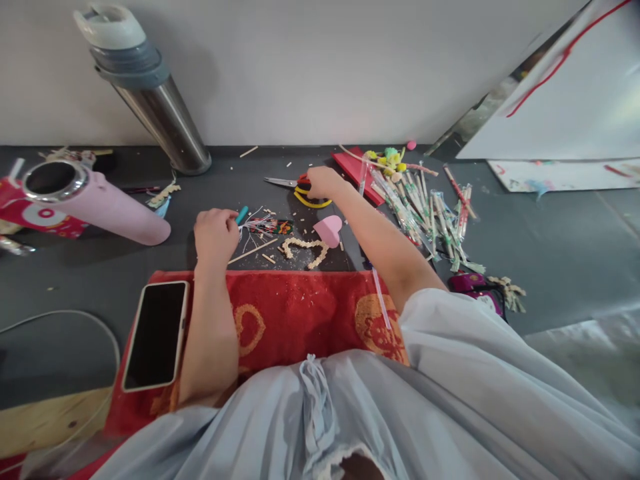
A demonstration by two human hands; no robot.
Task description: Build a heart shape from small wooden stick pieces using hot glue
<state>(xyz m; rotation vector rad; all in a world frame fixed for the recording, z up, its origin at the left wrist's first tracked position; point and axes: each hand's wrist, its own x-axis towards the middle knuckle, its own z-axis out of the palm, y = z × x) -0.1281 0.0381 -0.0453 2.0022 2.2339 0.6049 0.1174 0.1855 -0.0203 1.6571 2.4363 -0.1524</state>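
My left hand [215, 233] rests on the dark grey table [550, 233], closed around a small teal-tipped stick [242, 215] beside a bunch of thin white strands [256, 225]. My right hand [323, 181] reaches farther back and lies on the yellow and red handles of a pair of scissors [296, 187], whose blades point left. Between my hands lie a pink foam heart [329, 230] and a heart outline made of small beige pieces [305, 250].
A red towel [300, 313] lies under my forearms with a phone [156, 333] on its left end. A pink bottle [95, 203] and a steel flask [150, 87] stand at left. Wrapped sticks [425, 213] pile at right, a white board [565, 100] behind.
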